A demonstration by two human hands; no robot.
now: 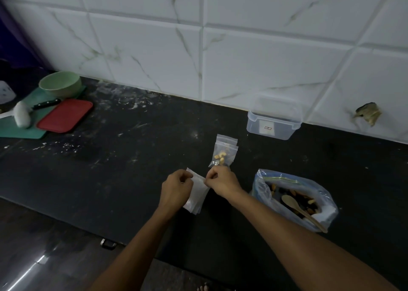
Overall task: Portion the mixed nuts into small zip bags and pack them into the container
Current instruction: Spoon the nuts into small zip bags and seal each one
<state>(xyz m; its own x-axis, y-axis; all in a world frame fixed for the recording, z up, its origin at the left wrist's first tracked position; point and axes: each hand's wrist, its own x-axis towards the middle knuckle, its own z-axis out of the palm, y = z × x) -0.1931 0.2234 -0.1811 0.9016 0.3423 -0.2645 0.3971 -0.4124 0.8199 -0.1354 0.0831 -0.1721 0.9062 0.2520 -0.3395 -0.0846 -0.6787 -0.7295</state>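
An empty small zip bag (198, 191) hangs over the dark counter, pinched at its top edge by my left hand (175, 189) and my right hand (221, 181). More flat empty bags seem to lie under it. Just beyond my right hand lies a filled small zip bag (224, 152) with nuts inside. To the right, a large zip bag of mixed nuts (295, 198) stands open with a wooden spoon (300, 210) resting in it. A clear plastic container (273, 119) without a lid stands by the wall.
At the far left lie a red lid (65, 115), a green bowl (60, 84), a black-handled knife (46, 104) and a white object on a green cutting board (24, 133). The counter's front edge (106, 233) runs diagonally below my forearms.
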